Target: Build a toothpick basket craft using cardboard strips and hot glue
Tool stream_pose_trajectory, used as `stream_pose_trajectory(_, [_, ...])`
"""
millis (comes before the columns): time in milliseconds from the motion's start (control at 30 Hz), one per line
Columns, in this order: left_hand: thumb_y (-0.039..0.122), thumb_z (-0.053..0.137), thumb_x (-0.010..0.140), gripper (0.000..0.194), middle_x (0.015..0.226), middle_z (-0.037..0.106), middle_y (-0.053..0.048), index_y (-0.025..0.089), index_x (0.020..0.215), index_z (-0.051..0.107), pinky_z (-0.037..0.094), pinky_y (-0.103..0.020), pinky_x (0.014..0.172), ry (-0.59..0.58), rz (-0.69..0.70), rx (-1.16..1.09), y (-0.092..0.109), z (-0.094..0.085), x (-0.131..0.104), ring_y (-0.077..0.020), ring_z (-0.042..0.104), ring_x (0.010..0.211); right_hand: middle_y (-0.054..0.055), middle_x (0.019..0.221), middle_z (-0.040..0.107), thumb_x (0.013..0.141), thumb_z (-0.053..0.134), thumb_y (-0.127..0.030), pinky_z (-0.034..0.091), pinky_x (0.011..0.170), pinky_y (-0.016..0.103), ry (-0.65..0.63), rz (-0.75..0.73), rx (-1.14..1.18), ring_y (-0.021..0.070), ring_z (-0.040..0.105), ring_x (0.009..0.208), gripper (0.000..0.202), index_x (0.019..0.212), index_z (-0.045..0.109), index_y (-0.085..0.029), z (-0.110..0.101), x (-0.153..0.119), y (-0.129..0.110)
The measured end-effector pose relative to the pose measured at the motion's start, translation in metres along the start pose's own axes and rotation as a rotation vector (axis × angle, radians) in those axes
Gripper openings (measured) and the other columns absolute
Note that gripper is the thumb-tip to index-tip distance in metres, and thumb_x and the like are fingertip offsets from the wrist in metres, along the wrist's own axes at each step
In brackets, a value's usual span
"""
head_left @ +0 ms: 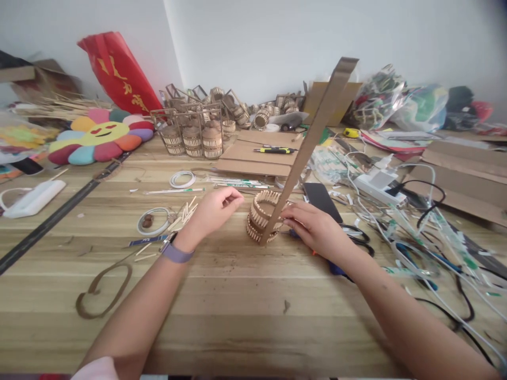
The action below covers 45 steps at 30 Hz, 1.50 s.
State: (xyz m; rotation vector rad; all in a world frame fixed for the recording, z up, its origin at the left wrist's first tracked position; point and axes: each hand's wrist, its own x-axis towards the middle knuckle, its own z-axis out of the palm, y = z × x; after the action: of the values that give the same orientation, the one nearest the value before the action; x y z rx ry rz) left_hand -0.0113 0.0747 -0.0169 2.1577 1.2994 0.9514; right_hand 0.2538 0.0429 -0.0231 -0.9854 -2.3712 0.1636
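My right hand (311, 224) meets the stick basket (264, 208) by its cardboard strip (307, 145), exact hold I can't tell; left of the basket, my left hand (216, 208) hovers, fingers narrowly parted.

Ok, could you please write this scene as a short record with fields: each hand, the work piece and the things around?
Left hand: fingers curled, apart from the basket; whether they pinch something is unclear
Right hand: fingertips at the brown strip; grip unclear
Basket: upright, open top, pale sticks around it
Brown strip: tilted, rising past the basket's rim
Left side: loose sticks
Right side: dark flat slab
Behind: yellow-black tool on cardboard
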Motion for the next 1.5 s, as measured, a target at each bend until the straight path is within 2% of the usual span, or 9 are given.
stream_pose_trajectory(267, [0.005,0.046,0.086,0.031,0.120,0.063,-0.011,0.015,0.111,0.060,0.047,-0.043,0.102,-0.048,0.104,0.079,-0.035,0.031,0.008,-0.0212,0.058,0.115,0.009,0.091,0.071,0.096,0.045,-0.019,0.056,0.076,0.035,0.004,-0.045,-0.012,0.0217,0.067,0.086,0.019,0.095,0.064,-0.022,-0.001,-0.003,0.006])
stream_pose_trajectory(500, [-0.003,0.047,0.080,0.051,0.130,0.062,-0.009,0.020,0.124,0.058,0.047,-0.041,0.105,-0.180,0.179,0.066,-0.052,0.063,0.038,-0.0196,0.057,0.122,0.007,0.091,0.071,0.093,0.050,-0.025,0.056,0.074,0.037,0.121,0.141,-0.083,0.0238,0.069,0.085,0.014,0.093,0.063,-0.025,-0.021,-0.010,0.020])
stream_pose_trajectory(700, [0.003,0.055,0.084,0.045,0.133,0.061,-0.008,0.020,0.125,0.060,0.047,-0.036,0.106,-0.283,0.193,0.146,-0.057,0.075,0.071,-0.0200,0.056,0.125,0.006,0.088,0.071,0.093,0.050,-0.026,0.055,0.072,0.035,0.162,0.201,-0.080,0.0227,0.069,0.081,0.012,0.091,0.062,-0.024,-0.030,-0.012,0.025])
stream_pose_trajectory(867, [0.016,0.056,0.092,0.019,0.117,0.064,-0.014,0.013,0.107,0.067,0.053,-0.042,0.094,-0.259,0.037,0.276,-0.059,0.081,0.087,-0.0250,0.065,0.104,0.007,0.087,0.072,0.092,0.051,-0.027,0.055,0.071,0.036,0.177,0.249,-0.107,0.0237,0.070,0.080,0.011,0.091,0.062,-0.024,-0.034,-0.011,0.027])
stream_pose_trajectory(933, [0.026,0.057,0.095,0.022,0.117,0.064,-0.011,0.014,0.112,0.064,0.055,-0.043,0.089,-0.238,-0.030,0.304,-0.060,0.083,0.089,-0.0230,0.065,0.101,0.006,0.087,0.072,0.092,0.051,-0.027,0.055,0.071,0.035,0.167,0.245,-0.086,0.0229,0.070,0.079,0.011,0.090,0.062,-0.024,-0.033,-0.008,0.024])
stream_pose_trajectory(1167, [0.017,0.054,0.093,0.013,0.106,0.066,-0.013,0.012,0.100,0.063,0.051,-0.039,0.088,-0.117,-0.095,0.216,-0.048,0.069,0.081,-0.0238,0.064,0.099,0.005,0.082,0.069,0.094,0.050,-0.022,0.055,0.070,0.032,0.094,0.165,0.003,0.0203,0.067,0.078,0.014,0.088,0.062,-0.024,-0.022,0.003,0.007])
stream_pose_trajectory(1333, [0.030,0.042,0.100,0.026,0.114,0.068,-0.006,0.020,0.107,0.064,0.052,-0.032,0.089,-0.149,0.124,0.020,-0.009,0.037,0.053,-0.0188,0.063,0.107,0.007,0.087,0.071,0.095,0.048,-0.020,0.055,0.077,0.034,0.002,0.102,0.033,0.0226,0.067,0.086,0.018,0.093,0.066,-0.023,-0.020,0.017,0.001])
stream_pose_trajectory(1400, [0.032,0.048,0.098,0.024,0.119,0.067,-0.008,0.021,0.109,0.065,0.049,-0.035,0.095,-0.227,0.345,-0.121,0.005,0.029,0.044,-0.0213,0.060,0.114,0.007,0.088,0.072,0.094,0.050,-0.018,0.054,0.078,0.035,-0.012,0.080,0.041,0.0235,0.067,0.088,0.018,0.095,0.068,-0.023,-0.018,0.024,0.000])
stream_pose_trajectory(1500, [0.030,0.047,0.098,0.023,0.112,0.068,-0.007,0.021,0.112,0.064,0.049,-0.035,0.092,-0.347,0.400,-0.113,0.016,0.027,0.039,-0.0209,0.062,0.106,0.007,0.090,0.073,0.091,0.053,-0.014,0.053,0.079,0.037,-0.019,0.041,0.063,0.0235,0.066,0.087,0.018,0.093,0.070,-0.022,-0.016,0.034,0.000])
